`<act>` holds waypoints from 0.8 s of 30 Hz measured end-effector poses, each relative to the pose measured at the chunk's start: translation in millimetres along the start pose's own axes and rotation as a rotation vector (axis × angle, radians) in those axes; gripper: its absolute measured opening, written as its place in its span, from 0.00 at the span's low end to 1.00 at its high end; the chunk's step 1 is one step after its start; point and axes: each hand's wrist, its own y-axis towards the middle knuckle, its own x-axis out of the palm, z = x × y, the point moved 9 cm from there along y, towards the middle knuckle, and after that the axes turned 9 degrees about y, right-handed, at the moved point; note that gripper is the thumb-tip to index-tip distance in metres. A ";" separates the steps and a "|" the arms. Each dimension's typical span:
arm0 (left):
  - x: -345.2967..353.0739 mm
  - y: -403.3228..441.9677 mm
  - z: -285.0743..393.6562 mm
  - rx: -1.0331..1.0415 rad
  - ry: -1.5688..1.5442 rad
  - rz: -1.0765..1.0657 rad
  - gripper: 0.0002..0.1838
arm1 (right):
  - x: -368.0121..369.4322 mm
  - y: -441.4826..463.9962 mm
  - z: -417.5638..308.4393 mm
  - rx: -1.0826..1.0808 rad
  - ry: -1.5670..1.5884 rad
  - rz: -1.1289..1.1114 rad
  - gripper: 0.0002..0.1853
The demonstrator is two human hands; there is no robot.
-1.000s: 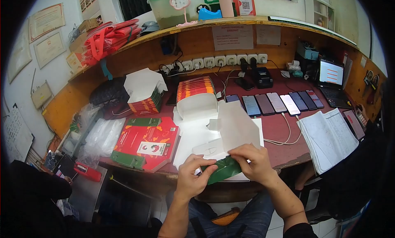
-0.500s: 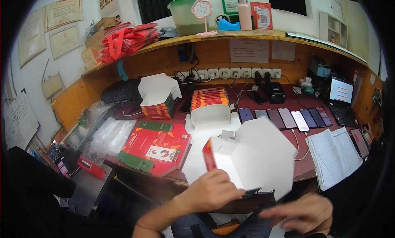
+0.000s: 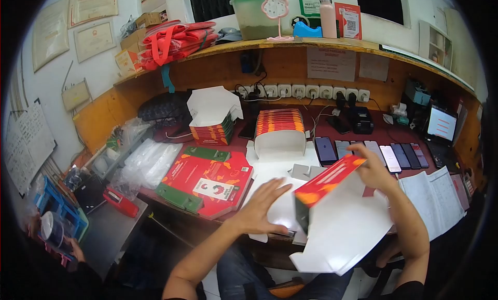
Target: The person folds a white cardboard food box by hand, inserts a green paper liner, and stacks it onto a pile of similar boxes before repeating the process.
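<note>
A partly folded cardboard box (image 3: 342,232), white inside with red and orange printed sides, is tilted over the front edge of the desk. My right hand (image 3: 372,170) grips the far end of its red side panel. My left hand (image 3: 264,207) has its fingers spread, close to the left of the box, over a white sheet of card (image 3: 280,188). Whether its fingertips touch that sheet I cannot tell. Further left lie flat red boxes (image 3: 218,178) with green flaps.
Behind stand a row of folded red boxes (image 3: 280,124) and another stack (image 3: 212,128). Several phones (image 3: 390,159), papers (image 3: 433,199) and a laptop (image 3: 441,124) occupy the right side. At lower left, another person's hand (image 3: 77,249) holds a round plastic tub (image 3: 54,228).
The box has turned and tipped toward me, bringing its printed side up. My right hand has risen to grip its far end; my left hand has let go and spread. Another person's hands have appeared lower left.
</note>
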 end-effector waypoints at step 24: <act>26.0 -77.4 -41.6 -0.642 -0.489 0.085 0.26 | 40.1 83.5 46.9 -0.006 0.345 0.543 0.14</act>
